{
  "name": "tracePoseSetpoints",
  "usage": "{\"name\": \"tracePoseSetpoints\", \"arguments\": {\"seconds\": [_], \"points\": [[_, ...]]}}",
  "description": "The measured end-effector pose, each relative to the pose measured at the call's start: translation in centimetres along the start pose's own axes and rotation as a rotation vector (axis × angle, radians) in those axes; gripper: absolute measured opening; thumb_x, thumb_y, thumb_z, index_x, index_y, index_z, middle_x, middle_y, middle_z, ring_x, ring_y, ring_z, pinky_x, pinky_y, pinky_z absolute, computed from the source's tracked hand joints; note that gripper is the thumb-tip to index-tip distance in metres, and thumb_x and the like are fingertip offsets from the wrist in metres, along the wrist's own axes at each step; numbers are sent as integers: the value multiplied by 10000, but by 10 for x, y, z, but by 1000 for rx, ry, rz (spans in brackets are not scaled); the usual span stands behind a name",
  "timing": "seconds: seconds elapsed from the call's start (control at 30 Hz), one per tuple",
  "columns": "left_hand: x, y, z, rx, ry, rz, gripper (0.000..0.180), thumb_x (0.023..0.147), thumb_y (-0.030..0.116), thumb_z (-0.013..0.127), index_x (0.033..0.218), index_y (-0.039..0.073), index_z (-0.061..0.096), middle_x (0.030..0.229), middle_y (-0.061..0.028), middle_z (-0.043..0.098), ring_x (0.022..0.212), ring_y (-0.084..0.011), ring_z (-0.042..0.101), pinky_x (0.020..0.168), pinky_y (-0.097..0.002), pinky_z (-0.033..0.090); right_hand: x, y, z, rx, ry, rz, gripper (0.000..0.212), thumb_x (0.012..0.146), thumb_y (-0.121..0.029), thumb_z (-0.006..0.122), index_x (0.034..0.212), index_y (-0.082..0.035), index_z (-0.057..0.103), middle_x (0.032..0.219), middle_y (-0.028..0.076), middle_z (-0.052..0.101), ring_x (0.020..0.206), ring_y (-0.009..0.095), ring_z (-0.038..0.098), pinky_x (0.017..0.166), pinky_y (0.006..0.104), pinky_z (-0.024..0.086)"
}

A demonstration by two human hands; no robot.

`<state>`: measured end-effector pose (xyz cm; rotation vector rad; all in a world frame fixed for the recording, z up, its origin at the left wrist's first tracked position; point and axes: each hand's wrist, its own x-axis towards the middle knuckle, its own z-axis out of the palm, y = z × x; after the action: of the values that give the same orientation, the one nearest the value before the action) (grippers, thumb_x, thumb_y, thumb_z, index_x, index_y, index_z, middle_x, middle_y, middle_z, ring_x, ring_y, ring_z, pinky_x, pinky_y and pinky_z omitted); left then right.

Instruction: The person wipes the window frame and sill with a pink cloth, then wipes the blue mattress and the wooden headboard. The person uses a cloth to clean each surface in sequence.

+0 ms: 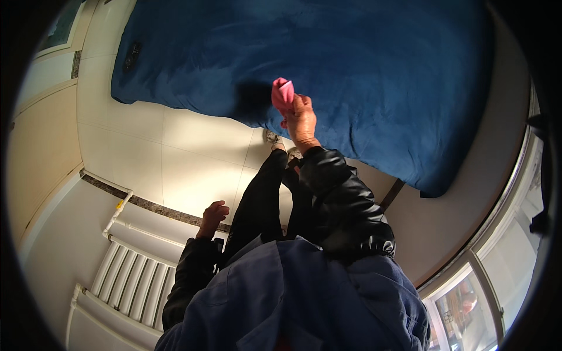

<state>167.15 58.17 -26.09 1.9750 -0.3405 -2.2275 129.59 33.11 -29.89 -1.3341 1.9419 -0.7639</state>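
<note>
One pink cloth (283,95) (creased), in right grip (302,120), mostly jutting beyond it

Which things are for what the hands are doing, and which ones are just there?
Part of the job:
- pink cloth, held in the right hand
- blue cover, probably, as the cloth shows against it

Just there:
- dark thing on the cover, too dim to name
- radiator
- window

A folded pink cloth (282,95) sticks out, bunched, from the right hand (302,120).
</note>
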Motion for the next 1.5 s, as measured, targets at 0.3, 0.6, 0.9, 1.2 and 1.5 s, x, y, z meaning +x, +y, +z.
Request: {"name": "tracePoseSetpoints", "arguments": {"seconds": [0.3,0.6,0.9,1.2,1.5], "points": [[-19,-16,-14,103,142,-16,417,984,174,615,1363,10,557,1086,-98,720,980,-189,688,809,-300,538,-31,131,-97,-364,338,324,264,832,-102,682,1095,-116,669,1130,165,643,927,393,683,763,457,570],[-26,-45,-5,287,125,-69,516,926,193,670,1378,-23,549,1126,-119,718,978,-200,695,821,-335,545,-88,161,-232,-77,532,361,390,818,5,621,1166,-153,697,1112,109,630,909,309,706,637,391,632],[-67,-21,9,376,161,43,448,948,204,671,1338,2,580,1116,-110,724,989,-194,695,822,-326,541,-114,171,-183,-45,353,519,259,889,-79,613,1134,-76,696,1101,175,662,978,351,694,813,437,581],[-32,-9,-42,484,134,-76,431,908,182,665,1289,-10,605,1032,-101,725,897,-181,697,746,-328,553,-127,147,-245,-52,523,538,472,781,34,617,1226,-106,688,1082,121,711,963,308,721,844,386,584],[-21,95,-97,473,113,81,424,965,198,658,1333,2,583,1093,-98,721,976,-183,691,823,-318,541,-17,27,-5,-203,32,224,372,828,-30,676,1176,-160,694,1206,110,644,1016,353,683,828,420,592]]}}
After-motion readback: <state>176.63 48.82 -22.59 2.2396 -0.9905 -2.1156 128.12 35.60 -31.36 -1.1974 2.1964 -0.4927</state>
